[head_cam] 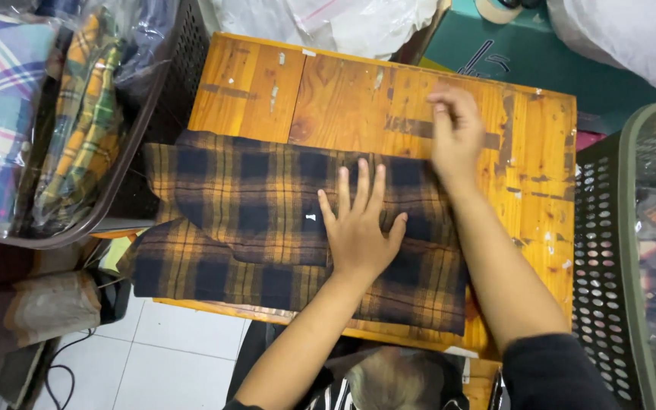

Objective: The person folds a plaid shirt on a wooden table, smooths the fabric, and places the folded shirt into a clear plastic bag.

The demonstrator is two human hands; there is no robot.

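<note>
A dark blue and orange plaid shirt (244, 220) lies folded across a small wooden table (328, 91). My left hand (358, 224) rests flat on the middle of the shirt, fingers spread, holding nothing. My right hand (455, 129) is blurred at the shirt's far right edge, palm down on the fabric edge and the wood; whether it pinches the cloth is unclear.
A dark basket (70, 121) at the left holds bagged plaid garments. A perforated dark bin (609, 250) with a green rim stands at the right. White plastic bags (328, 23) and a teal box (510, 53) lie behind the table. White floor tiles (168, 349) show below.
</note>
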